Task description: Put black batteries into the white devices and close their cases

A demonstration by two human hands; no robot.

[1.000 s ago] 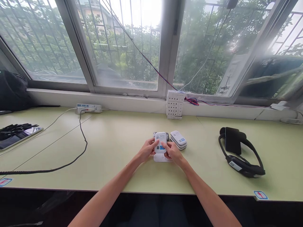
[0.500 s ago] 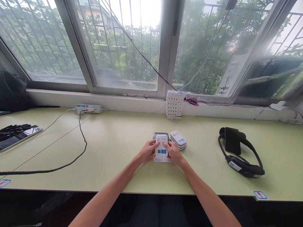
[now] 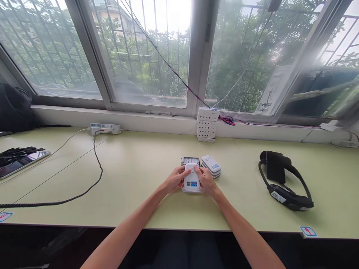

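Note:
My left hand [image 3: 177, 178] and my right hand [image 3: 206, 179] are both closed on a small white pocket router [image 3: 192, 175], one on each side, with thumbs on its face. It has rounded corners, a printed QR code and a blue label. Just behind it lies an opened device body [image 3: 190, 161] with dark and metallic innards showing. Under the held router, the edge of another white piece [image 3: 193, 190] shows on the table; most of it is hidden. Beside my right hand stands a stack of similar white devices [image 3: 211, 164].
A black head strap with a phone-like block [image 3: 290, 200] lies to the right. White perforated boxes [image 3: 206, 125] are stacked against the sill. A power strip [image 3: 105, 129] and a dark cable [image 3: 84, 193] occupy the left, with a tablet [image 3: 21, 166] farther out. The table edge [image 3: 185, 228] runs close in front.
The held router has shifted slightly toward me and its upper end has lowered, uncovering more of the opened device behind it. Both hands keep their hold.

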